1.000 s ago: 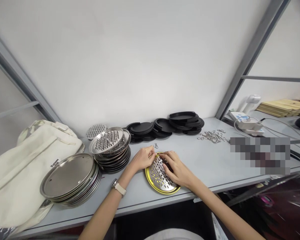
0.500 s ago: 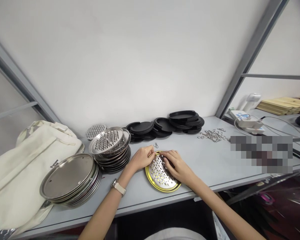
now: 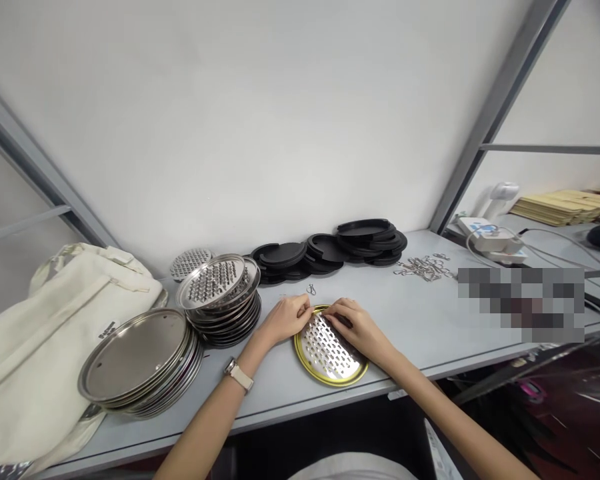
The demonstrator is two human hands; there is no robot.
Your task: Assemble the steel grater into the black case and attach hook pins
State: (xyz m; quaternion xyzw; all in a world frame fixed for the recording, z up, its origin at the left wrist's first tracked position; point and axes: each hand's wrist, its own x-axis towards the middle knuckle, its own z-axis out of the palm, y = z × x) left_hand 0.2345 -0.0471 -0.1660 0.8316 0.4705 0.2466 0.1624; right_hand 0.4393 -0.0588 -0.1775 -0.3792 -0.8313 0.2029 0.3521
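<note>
A round metal grater (image 3: 330, 350) with a yellow rim lies on the table in front of me. My left hand (image 3: 290, 316) is closed, its thumb and fingertips pinched at the grater's upper left rim. Over the upper right part, my right hand (image 3: 357, 328) has its fingers bent and closed at the top edge. Whatever small piece may be between the right fingertips is hidden. Just beyond the rim lies a single small metal clip (image 3: 311, 289).
To the left stand a stack of round metal plates (image 3: 135, 357), a stack of graters (image 3: 217, 283) and a cream cloth bag (image 3: 65, 333). Black round holders (image 3: 325, 250) line the wall. Loose clips (image 3: 424, 268) and a power strip (image 3: 493, 235) are at right.
The grater has shifted slightly right and turned a little. Both hands remain at its top edge, with the right fingers drawn in closer together.
</note>
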